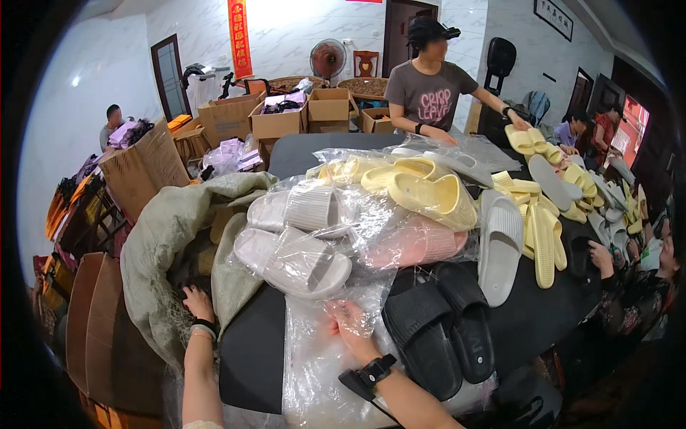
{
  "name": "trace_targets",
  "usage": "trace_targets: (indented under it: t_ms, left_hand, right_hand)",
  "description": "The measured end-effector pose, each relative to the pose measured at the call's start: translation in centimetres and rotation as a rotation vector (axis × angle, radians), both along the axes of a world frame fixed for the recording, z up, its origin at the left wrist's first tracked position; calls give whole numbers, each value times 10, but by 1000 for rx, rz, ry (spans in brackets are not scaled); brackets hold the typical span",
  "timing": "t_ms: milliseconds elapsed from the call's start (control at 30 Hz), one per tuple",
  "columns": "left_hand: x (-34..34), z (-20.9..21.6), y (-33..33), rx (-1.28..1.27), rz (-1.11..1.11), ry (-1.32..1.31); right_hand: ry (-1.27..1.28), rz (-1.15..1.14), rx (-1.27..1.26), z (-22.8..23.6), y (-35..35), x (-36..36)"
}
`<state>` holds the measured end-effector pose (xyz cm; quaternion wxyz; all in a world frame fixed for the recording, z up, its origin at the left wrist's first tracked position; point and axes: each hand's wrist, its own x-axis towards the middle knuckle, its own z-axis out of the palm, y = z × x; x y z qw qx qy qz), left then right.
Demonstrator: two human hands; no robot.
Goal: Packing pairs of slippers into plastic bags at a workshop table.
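My left hand (199, 304) reaches into the mouth of a grey-green woven sack (161, 243). Its fingers curl at the dark inside, and what they grip is hidden. Clear plastic (314, 365) lies over or around my right hand (350, 323), whose bent fingers pinch the film. Just beyond that hand is a pair of pale grey slippers (293, 261) in clear wrapping. A black pair (421, 332) lies right of my right wrist. Wrapped yellow slippers (432, 196) and a pink slipper (414, 243) are piled farther back.
Loose grey slippers (500, 247) and yellow slippers (543, 243) cover the right of the dark table (246, 357). Across it, a person (432, 93) handles yellow slippers; another person's hand (602, 257) is at the right edge. Cardboard boxes (279, 121) stand behind, and one (100, 329) at left.
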<state>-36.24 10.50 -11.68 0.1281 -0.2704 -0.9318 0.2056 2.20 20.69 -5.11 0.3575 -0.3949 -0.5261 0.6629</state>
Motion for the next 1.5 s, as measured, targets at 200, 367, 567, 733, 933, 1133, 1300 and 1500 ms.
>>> trace_targets:
  t_ms: [200, 367, 567, 733, 933, 1133, 1300, 1500]
  left_hand:
    - [-45, -21, -17, 236, -174, 156]
    - [-31, 29, -38, 326, -295, -4]
    - [-12, 101, -42, 595, -501, 89]
    - [18, 183, -41, 756, -650, 100]
    - [71, 318, -22, 928, -826, 228]
    - [175, 428, 31, 1056, -1151, 499]
    - [285, 444, 114, 1078, -1627, 629]
    - [394, 320, 242, 883, -1939, 44]
  right_hand:
    - [0, 10, -21, 4, -2, -8]
    - [-20, 7, 102, -21, 6, -10]
    - [82, -21, 103, -22, 2, -10]
    - [-8, 12, 95, -14, 0, -9]
    - [121, 46, 32, -2, 5, -5]
    - [-5, -2, 23, 27, -3, -2]
    - [159, -34, 326, -20, 9, -9]
    - [-66, -92, 359, -5, 2, -10]
